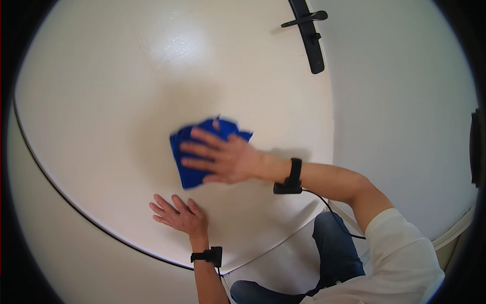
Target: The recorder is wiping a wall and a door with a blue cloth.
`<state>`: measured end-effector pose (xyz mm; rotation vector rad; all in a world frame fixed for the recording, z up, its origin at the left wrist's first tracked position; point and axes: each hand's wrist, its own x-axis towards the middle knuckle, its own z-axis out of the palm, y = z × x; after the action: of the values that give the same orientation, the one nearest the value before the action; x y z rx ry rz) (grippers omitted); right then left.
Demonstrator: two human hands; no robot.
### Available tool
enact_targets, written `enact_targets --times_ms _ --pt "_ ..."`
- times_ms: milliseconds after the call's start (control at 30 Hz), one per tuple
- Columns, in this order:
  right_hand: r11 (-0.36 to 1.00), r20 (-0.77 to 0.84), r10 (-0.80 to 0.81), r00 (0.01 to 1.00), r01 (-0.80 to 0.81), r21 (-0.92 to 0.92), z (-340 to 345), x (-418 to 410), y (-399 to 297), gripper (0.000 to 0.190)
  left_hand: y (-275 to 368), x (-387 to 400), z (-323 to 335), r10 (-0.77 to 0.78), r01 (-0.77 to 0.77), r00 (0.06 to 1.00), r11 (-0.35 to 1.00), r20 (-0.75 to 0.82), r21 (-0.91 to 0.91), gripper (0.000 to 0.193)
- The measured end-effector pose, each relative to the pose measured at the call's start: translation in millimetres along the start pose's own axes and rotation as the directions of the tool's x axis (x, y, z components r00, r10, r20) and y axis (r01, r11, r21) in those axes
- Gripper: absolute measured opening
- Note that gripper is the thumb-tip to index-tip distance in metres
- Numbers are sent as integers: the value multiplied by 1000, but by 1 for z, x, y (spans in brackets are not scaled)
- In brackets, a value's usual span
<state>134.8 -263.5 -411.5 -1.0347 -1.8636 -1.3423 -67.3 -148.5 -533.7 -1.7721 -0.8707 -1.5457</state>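
Note:
A blue cloth (224, 125), folded and creased, lies against the white door (95, 125). My right hand (220, 155) holds it there under the palm, fingers spread over its face. The hand is slightly blurred, and part of the cloth is hidden beneath it. Below and to the left, my left hand (180, 216) is bare, its fingers apart and nothing in them. It is at the lower part of the door, and whether the palm touches the surface is hard to tell.
A black door handle (305, 19) on a long black plate (316, 60) is at the upper right. A pale wall (398, 95) adjoins the door's right edge. Black straps with small boxes circle both wrists, and a black cable (324, 201) trails from the right one. My jeans-covered knees (332, 239) are bent below.

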Motion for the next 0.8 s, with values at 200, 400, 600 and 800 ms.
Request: enact_targets --times_ms 200,400,600,800 --pt "879 -188 400 897 -433 -199 -31 -41 66 71 1 2 0 1 -2 1000 999 -19 -33 40" --pt "803 -175 553 815 -577 -151 13 -105 -39 68 23 17 -9 30 -26 999 990 22 -135 36" --pt "933 -54 342 938 -346 -102 -2 -18 -75 74 7 23 -33 112 -117 993 982 -39 -145 35" --pt "823 -240 474 847 -523 -221 -30 16 24 73 1 19 -21 131 -127 991 986 29 -110 31"
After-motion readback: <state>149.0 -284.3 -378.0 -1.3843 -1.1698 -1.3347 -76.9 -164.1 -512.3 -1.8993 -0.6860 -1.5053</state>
